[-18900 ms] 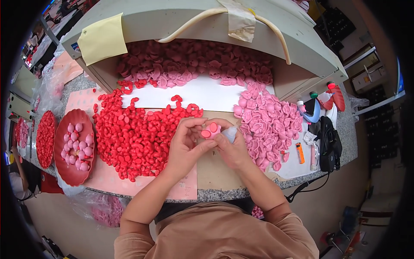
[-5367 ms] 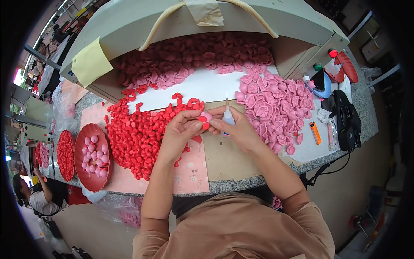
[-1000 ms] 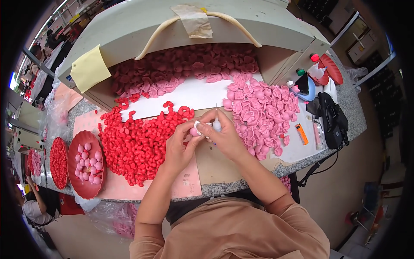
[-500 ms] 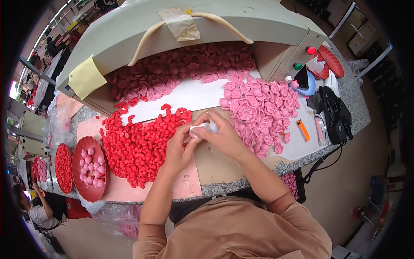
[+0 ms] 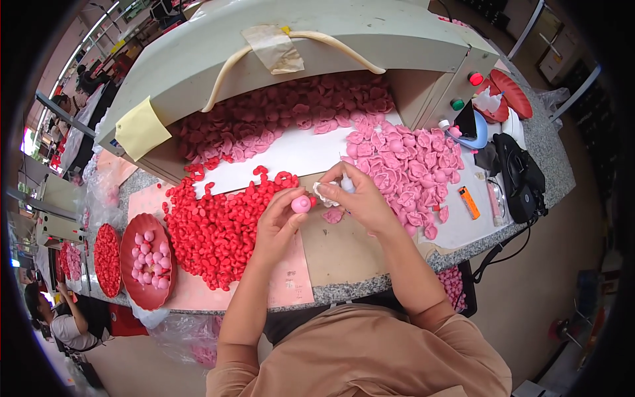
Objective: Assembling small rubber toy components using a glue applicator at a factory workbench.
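Note:
Pinched in the fingers of my left hand (image 5: 279, 221) is a round pink ball piece (image 5: 301, 204), with a bit of red showing at its right side. My right hand (image 5: 365, 206) is closed on a small whitish squeeze bottle (image 5: 347, 183), and a crumpled white cloth (image 5: 324, 194) sits at its fingertips. The two hands are slightly apart over the brown board (image 5: 337, 258). Under the right hand lies a loose pink petal-shaped piece (image 5: 333, 215). To the left spreads a heap of small red pieces (image 5: 221, 231); on the right is a pile of pink cupped pieces (image 5: 407, 165).
A grey-green machine housing (image 5: 370, 49) arches over more pink pieces at the back. On the left stand a red dish of pink balls (image 5: 145, 294) and a dish of red pieces (image 5: 107, 261). An orange lighter (image 5: 469, 203) and black bag (image 5: 519, 175) lie right. A co-worker (image 5: 73, 317) is far left.
My hands have drawn apart. The pink ball, covered by the white cloth before, now shows in my left fingers, while the cloth and bottle are with my right hand.

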